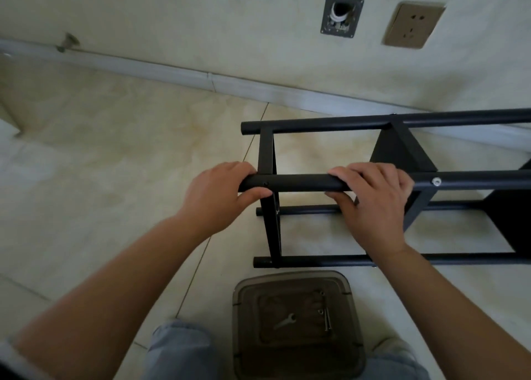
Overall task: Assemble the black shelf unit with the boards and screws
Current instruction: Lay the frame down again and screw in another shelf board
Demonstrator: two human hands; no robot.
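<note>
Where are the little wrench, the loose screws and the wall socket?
wrench (285,321), head view, middle of its handle
screws (327,319), head view, shafts of the long pair in the tray
socket (413,25), head view, centre of its faceplate

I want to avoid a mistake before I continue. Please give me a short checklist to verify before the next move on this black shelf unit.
1. Both hands hold the same upper tube: ok, left hand at its end, right hand further along.
2. Shelf unit lies on its side on the floor: ok.
3. Screw hole beside the left hand is filled: not ok, it looks empty.
4. Silver fastener is fully tight: cannot tell.
5. Spare screws and wrench in the tray: ok.
</note>
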